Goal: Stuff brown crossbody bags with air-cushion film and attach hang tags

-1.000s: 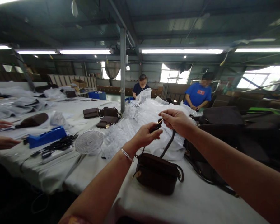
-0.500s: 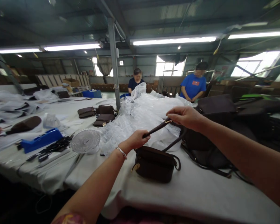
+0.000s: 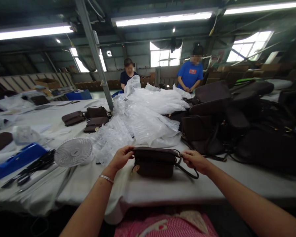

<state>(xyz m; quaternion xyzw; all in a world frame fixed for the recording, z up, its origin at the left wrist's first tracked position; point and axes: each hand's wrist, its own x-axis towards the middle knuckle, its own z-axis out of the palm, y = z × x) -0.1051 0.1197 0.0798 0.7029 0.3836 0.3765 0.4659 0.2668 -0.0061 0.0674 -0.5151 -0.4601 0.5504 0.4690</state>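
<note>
A small dark brown bag (image 3: 154,164) is upright at the near edge of the white-covered table, a gold-coloured tag at its lower left. My left hand (image 3: 123,157), with a bracelet on the wrist, pinches the bag's upper left corner. On the other side, my right hand (image 3: 192,160) is closed on the strap (image 3: 187,171) by the upper right corner, and the strap loops down beside the bag. Behind the bag lies a heap of clear plastic bags (image 3: 148,112).
Dark bags (image 3: 207,121) are piled on the right. To the left are a white fan (image 3: 74,152), a blue tape dispenser (image 3: 19,159), black cables and three small brown bags (image 3: 96,124). A metal post (image 3: 96,56) rises behind. Two people stand across the table.
My hands have moved apart and down from the stretched strap to the bag's two upper corners. The view has shifted, and the bag appears slightly higher.
</note>
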